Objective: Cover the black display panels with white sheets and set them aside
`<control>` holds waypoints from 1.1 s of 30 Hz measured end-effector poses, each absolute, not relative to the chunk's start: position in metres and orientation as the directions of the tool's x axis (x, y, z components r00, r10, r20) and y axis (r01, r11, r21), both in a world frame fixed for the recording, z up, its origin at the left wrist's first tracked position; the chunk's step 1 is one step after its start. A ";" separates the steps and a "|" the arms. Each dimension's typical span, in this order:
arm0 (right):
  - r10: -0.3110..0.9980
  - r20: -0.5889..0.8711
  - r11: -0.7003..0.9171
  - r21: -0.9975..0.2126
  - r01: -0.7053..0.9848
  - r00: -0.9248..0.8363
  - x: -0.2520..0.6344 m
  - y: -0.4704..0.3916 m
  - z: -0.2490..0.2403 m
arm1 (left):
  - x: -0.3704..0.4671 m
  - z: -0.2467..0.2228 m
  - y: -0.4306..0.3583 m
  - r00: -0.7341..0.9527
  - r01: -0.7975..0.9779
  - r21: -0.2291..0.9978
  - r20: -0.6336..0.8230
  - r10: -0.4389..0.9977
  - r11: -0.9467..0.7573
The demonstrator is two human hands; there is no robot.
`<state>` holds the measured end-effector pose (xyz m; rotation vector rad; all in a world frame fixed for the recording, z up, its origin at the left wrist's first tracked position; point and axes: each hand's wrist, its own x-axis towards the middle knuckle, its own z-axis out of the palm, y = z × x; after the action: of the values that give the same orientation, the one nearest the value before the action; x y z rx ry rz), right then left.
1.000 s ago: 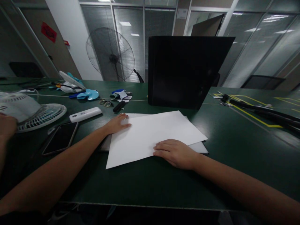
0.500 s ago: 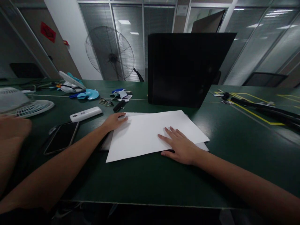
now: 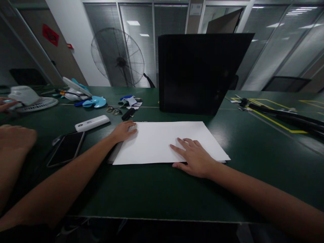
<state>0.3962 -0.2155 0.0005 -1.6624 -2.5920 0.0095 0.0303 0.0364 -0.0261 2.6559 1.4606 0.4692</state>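
the white sheet [image 3: 162,141] lies flat on the green table [image 3: 253,158], squared on top of another sheet whose edge peeks out along its left and right sides, and i take it as my landmark. my right hand [image 3: 196,158] rests palm down on its near right part, fingers spread and flat on the paper, thumb along the near edge. my left hand [image 3: 124,130] sits at its far left corner, fingers loosely curled and pressing the edge, pinching nothing.

just behind the sheet stands a black board [image 3: 199,72], upright and slightly leaning, close to the far edge of the paper. left of the sheet lies a dark phone [image 3: 66,148] face up, and beyond that a white bar-shaped device [image 3: 92,123]. behind the sheet's left corner are a black marker [image 3: 128,114], a pair of glasses [image 3: 113,110] and some blue and white bits [image 3: 130,100]. far left of the sheet, another person's hand [image 3: 15,138] rests near the table edge, and a white fan part [image 3: 32,99] sits beyond it.

right of the sheet the table is bare green up to yellow tape lines [image 3: 275,118] and black rods [image 3: 286,116]. in front of the sheet, a wide strip of table runs to the near edge. behind the board are a standing fan [image 3: 117,57] and glass partitions [image 3: 283,50].
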 end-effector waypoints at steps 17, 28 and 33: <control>0.855 0.009 0.510 -0.200 0.837 -0.519 0.406 -0.209 -0.003 | 0.023 -0.035 0.047 0.495 0.786 0.354 0.130 0.859 -0.506; 0.813 -0.019 0.560 -0.244 0.792 -0.582 0.411 -0.206 -0.001 | 0.015 -0.043 0.050 0.594 0.780 0.175 0.091 0.799 -0.601; 0.755 0.146 0.655 -0.104 0.749 -0.639 0.412 -0.207 -0.003 | 0.013 -0.046 0.051 0.607 0.776 0.134 0.104 0.788 -0.616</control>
<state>0.4118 -0.2067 -0.0030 -1.2358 -2.6940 0.0505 0.0134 0.0512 -0.0462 2.7485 1.3395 0.2350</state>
